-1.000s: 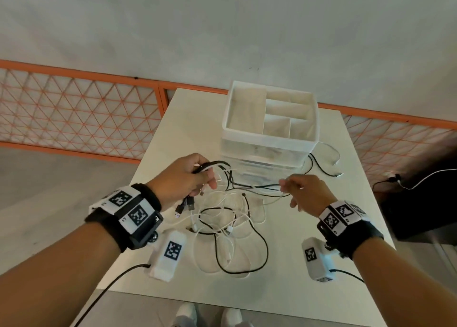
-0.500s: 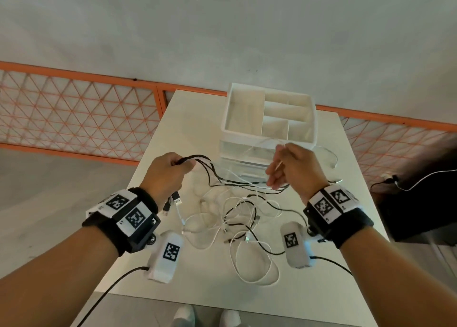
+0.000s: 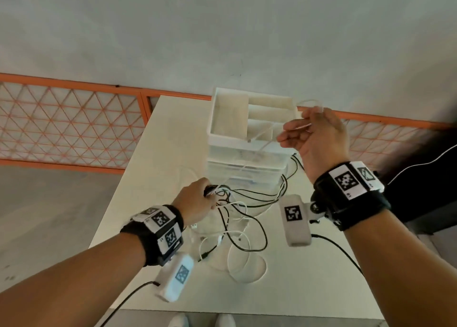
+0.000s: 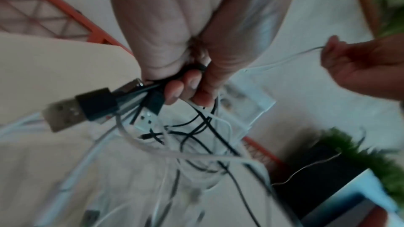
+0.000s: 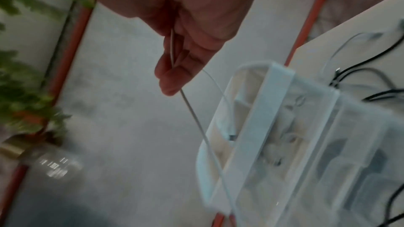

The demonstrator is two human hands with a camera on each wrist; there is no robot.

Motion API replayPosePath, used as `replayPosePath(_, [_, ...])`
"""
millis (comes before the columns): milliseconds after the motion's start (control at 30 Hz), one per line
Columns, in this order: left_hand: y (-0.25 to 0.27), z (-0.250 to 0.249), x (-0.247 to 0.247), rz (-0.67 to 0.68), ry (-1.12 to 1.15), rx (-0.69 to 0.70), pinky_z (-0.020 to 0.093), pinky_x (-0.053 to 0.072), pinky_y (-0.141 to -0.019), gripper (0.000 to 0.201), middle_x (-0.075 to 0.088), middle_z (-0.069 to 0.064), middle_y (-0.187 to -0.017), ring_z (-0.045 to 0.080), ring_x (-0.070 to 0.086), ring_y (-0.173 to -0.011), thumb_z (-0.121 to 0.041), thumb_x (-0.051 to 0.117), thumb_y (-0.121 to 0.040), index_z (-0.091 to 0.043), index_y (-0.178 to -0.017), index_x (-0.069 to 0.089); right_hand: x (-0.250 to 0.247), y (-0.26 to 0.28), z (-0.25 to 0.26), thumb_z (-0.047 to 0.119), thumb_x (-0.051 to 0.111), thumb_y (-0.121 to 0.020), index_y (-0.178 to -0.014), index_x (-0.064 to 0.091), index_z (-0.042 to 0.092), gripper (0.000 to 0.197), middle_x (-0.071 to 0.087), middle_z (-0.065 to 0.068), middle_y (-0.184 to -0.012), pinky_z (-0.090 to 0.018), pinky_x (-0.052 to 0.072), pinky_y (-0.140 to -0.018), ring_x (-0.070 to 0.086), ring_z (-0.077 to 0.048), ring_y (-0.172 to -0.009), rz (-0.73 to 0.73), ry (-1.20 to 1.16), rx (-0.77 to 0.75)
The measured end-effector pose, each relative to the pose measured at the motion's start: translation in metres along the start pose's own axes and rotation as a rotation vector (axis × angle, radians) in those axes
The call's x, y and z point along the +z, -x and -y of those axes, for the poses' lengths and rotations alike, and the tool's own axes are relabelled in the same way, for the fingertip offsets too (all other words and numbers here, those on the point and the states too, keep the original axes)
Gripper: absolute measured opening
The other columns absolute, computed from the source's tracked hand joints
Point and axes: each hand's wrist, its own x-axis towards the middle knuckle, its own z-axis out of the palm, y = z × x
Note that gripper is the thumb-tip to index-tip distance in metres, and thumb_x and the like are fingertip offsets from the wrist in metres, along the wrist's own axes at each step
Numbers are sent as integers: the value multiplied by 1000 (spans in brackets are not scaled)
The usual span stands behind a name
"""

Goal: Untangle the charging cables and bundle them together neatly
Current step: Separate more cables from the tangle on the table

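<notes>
A tangle of black and white charging cables (image 3: 237,228) lies on the white table (image 3: 296,289) in front of me. My left hand (image 3: 197,203) grips a bunch of cable ends low over the table; in the left wrist view the black USB plugs (image 4: 96,104) stick out past its curled fingers (image 4: 186,89). My right hand (image 3: 311,134) is raised beside the organizer and pinches a thin white cable (image 5: 196,122) that runs taut down to the tangle. The same white cable (image 4: 284,59) stretches between both hands.
A white drawer organizer (image 3: 249,134) with open top compartments stands at the table's far middle, close to my right hand. An orange lattice railing (image 3: 74,124) runs behind the table. A dark object with a white wire (image 3: 425,178) lies off the right edge.
My right hand has risen up and to the right, pulling the white cable out of the tangle. The left hand moved slightly forward and lower, still gripping the cable ends.
</notes>
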Motion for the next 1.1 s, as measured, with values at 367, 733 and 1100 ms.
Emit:
replayPosePath(367, [6,10,-32,-121,191,16,37,49,-59,16,77,-4,-77,28,56,-61,-27,66,-91,-12,-85,68,-80,-19,-50,36,65,-93,-138,36,4,63,67,-21,-118,-40,59,-68,73,-30,-88,-378,647,572])
replayPosePath(733, [15,-59,-54,-67,162,273,15,35,-44,20,71,-7,-64,5,45,-44,-32,68,-91,-12,-86,66,9,36,-64,28,69,-92,-119,67,30,27,53,7,-49,-11,38,-54,53,-3,-48,435,1085,-160])
replayPosePath(1100, [6,5,-27,2,-64,78,19,35,-49,26,65,-9,-63,5,50,-46,-35,59,-96,-23,-73,62,-11,6,-43,40,65,-92,-96,78,33,15,75,7,-80,-23,52,-66,66,-8,-67,-33,934,-223])
